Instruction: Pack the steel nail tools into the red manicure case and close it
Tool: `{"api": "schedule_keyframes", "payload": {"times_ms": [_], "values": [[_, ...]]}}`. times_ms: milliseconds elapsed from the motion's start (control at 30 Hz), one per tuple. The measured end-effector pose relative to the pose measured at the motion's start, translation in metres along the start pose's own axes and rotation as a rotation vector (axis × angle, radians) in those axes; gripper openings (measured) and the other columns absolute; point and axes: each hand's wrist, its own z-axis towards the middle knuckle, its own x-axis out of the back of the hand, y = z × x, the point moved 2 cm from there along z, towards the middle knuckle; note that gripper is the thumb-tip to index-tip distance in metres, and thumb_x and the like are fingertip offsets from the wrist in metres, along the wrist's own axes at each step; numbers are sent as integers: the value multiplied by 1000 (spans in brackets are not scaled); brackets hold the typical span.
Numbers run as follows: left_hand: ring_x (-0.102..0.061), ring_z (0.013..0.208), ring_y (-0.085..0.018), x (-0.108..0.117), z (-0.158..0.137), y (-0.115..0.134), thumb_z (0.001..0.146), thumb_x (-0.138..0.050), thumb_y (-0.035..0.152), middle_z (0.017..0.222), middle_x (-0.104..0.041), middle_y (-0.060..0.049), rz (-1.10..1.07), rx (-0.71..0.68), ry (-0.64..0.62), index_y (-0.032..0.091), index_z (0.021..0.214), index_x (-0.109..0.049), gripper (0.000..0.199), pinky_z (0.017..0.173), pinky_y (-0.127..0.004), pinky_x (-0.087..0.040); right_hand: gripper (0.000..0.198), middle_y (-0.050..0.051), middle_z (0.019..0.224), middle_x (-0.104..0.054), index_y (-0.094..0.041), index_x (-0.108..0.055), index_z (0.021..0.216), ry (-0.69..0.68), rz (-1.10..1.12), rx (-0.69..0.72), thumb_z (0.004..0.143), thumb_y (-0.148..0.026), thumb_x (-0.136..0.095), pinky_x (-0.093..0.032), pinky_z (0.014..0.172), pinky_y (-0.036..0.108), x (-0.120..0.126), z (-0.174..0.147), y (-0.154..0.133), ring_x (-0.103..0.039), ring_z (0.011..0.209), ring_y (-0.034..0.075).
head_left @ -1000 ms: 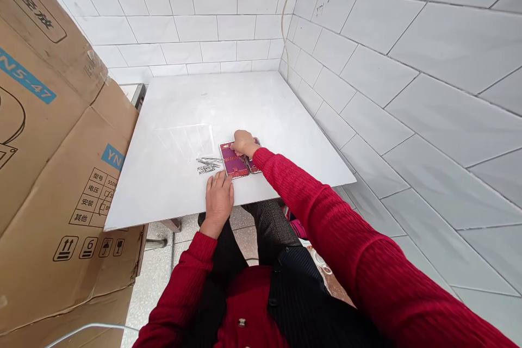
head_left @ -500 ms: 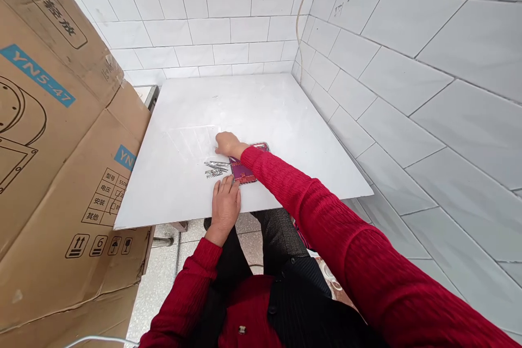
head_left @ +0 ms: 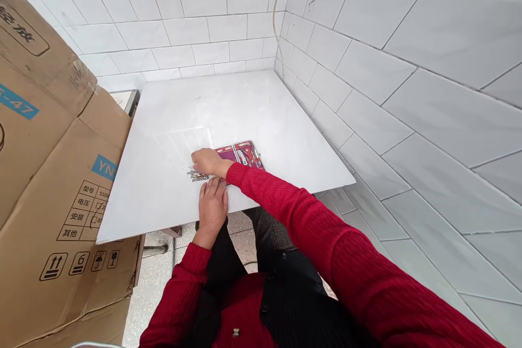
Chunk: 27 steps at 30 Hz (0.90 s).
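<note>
My right hand (head_left: 207, 162) is closed, fingers pinched down over a small pile of slim metal tools (head_left: 197, 177) on the white board. What its fingertips hold is hidden. My left hand (head_left: 212, 204) lies palm down by the board's front edge, fingers stretched out, their tips at the near left corner of an opened red and purple case (head_left: 227, 156). In the case's right part small silvery tools (head_left: 246, 154) sit in a red lining. My right forearm crosses the case and covers its near part.
The white board (head_left: 163, 201) reaches back to a tiled wall (head_left: 220, 27), with another tiled wall (head_left: 379, 87) along its right. A large cardboard box (head_left: 53, 174) stands at the left. A thin cable (head_left: 278, 5) hangs in the corner.
My right hand has come nearer to me, from beyond the metal tools to over them. More of the case shows past my arm. My left hand stays beside it. The view has turned slightly right.
</note>
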Motion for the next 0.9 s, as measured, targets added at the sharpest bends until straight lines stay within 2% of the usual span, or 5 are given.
{"api": "schedule_keyframes", "payload": {"times_ms": [133,267,400,567,900], "values": [[-59,135,-33,-1,-1,0,103,-41,21,143,-66,-19,8,-2,10,13,129,-70,39,118,-54,-42,23,6,110,-79,-18,-77,106,84,19,-62,99,-20,-55,-50,80,25,17,-20,42,-71,99,19],[-59,136,-33,-1,-1,0,104,-40,22,144,-66,-18,2,8,7,13,129,-70,40,118,-54,-41,22,5,100,-80,-18,-79,96,237,92,-303,94,-15,-58,-46,73,25,37,-52,111,-68,87,18],[-59,136,-32,-1,-1,0,103,-41,23,143,-66,-18,-10,8,17,15,129,-69,39,118,-54,-41,22,5,101,-80,-19,-80,96,256,129,-469,94,-16,-59,-44,69,24,45,-76,159,-68,88,17],[-59,135,-32,-2,-1,-1,103,-41,24,143,-66,-18,-7,3,29,15,129,-69,39,118,-55,-42,22,5,115,-78,-22,-81,110,240,112,-422,93,-20,-67,-47,76,24,40,-73,170,-69,99,19],[-61,133,-31,0,0,0,105,-42,23,141,-67,-17,-5,-18,58,15,125,-71,36,117,-53,-44,16,5,114,-79,-21,-82,99,84,-91,-260,92,-16,-68,-47,74,25,43,-49,177,-70,102,21]]}}
